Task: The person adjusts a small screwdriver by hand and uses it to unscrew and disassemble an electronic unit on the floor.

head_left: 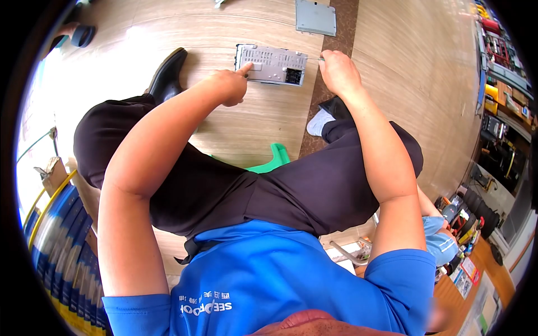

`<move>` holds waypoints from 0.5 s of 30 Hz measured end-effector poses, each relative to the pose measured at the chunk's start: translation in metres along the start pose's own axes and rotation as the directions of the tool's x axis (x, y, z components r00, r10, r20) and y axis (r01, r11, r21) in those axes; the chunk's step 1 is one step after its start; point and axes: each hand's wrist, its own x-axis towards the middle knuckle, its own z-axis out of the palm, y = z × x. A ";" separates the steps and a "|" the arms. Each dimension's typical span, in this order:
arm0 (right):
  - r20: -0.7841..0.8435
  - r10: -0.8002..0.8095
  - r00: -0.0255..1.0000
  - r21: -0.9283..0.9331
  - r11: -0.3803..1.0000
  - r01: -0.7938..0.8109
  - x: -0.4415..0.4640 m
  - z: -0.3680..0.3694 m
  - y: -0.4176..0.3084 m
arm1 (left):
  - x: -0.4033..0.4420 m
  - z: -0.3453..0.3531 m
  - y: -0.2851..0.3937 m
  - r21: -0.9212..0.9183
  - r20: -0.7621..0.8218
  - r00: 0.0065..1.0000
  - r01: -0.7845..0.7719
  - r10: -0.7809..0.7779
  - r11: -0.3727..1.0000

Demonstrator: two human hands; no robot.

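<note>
A silver metal car stereo unit [269, 65], with slotted vents and a black socket, lies on the floor in front of me. My left hand [228, 87] is at its near left corner, index fingertip pressed on the metal and the other fingers curled. At the unit's right end, my right hand [339, 71] is closed around a slim screwdriver. Only the thin shaft [315, 59] shows, pointing left at the unit's side; the handle is hidden in my fingers. Farther forward, a flat grey metal cover [315, 18] rests apart from the unit.
I sit low, knees apart, with a green plastic stool [274, 159] partly visible between my legs. A dark strip [319, 101] crosses the wood-look floor. Blue boxes [61, 257] stand at left, tool-filled shelves [504, 95] at right. Another person's sleeve [440, 241] shows behind my right arm.
</note>
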 end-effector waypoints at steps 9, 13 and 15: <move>0.062 0.064 0.996 -0.033 0.998 -0.062 0.002 -0.006 -0.008 | 0.001 0.002 -0.001 0.000 -0.016 1.000 -0.005 0.005 1.000; 0.067 0.062 0.996 -0.036 0.998 -0.060 0.003 -0.006 -0.007 | 0.002 0.003 -0.002 -0.009 -0.008 1.000 -0.009 0.008 1.000; 0.068 0.063 0.996 -0.037 0.997 -0.061 0.003 -0.005 -0.007 | 0.002 0.002 -0.002 -0.012 -0.009 1.000 -0.015 0.015 1.000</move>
